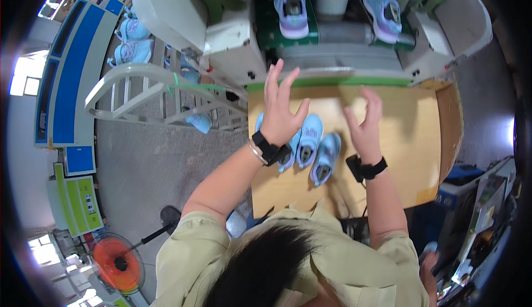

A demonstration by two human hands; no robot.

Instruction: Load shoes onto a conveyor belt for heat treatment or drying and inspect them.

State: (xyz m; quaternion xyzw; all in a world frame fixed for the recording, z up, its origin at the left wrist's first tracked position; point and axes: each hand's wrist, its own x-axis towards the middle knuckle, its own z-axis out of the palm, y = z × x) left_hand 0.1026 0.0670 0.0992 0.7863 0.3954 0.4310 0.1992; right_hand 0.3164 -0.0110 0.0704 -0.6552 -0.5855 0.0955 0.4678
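My left hand (281,107) hovers over the wooden tabletop with its fingers spread and nothing in it. Part of the light blue shoes on the table is hidden below it. To the right, my right hand (366,127) is also raised, thumb and fingers apart, holding nothing. Between my wrists lie a light blue shoe (308,141) and another blue shoe (326,158) set at a slant. Beyond my hands, a blue-and-lilac shoe (292,13) rests on the left side of the grey machine (235,49), and a similar shoe (383,19) on its right.
A white metal rack (152,73) with several blue shoes stands left of the table (399,179). An orange fan (117,264) is at the lower left. Cardboard (450,121) edges the table's right side. Someone's hand (429,265) shows at the lower right.
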